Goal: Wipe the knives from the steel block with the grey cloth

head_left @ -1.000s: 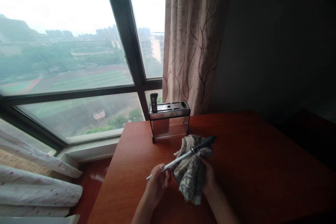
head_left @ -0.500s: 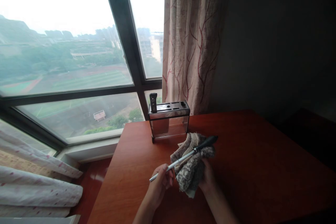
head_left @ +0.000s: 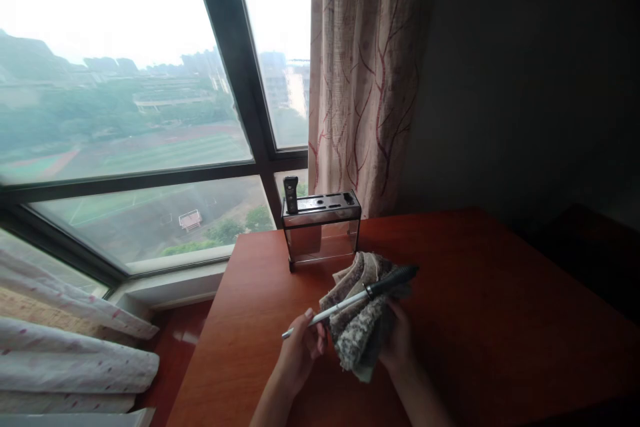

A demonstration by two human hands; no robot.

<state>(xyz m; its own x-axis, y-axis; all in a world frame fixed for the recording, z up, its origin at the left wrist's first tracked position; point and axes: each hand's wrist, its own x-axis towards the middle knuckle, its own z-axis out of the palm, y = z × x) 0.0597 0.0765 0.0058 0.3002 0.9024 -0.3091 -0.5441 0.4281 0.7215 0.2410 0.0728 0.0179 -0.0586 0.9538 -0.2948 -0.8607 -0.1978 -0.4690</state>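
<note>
A sharpening steel [head_left: 345, 303] with a pale metal rod and a black handle slants up to the right over the table. My left hand [head_left: 300, 349] is closed around the rod near its tip. A grey and brown cloth [head_left: 357, 337], bunched in folds, lies under and around the steel. On the cloth's right side, my right hand [head_left: 397, 341] grips it from beneath, with its fingers partly hidden behind the folds. The steel's handle rests along the top of the cloth.
A clear knife block [head_left: 323, 233] with a slotted black top stands behind my hands on the reddish wooden table [head_left: 240, 333]. One black handle [head_left: 291, 195] sticks up from its left end. A window [head_left: 125, 113] and a patterned curtain [head_left: 360, 80] are behind.
The cloth has turned and spread slightly to the left, and the steel lies a little flatter. Both hands keep their hold, the left shifted slightly left and up.
</note>
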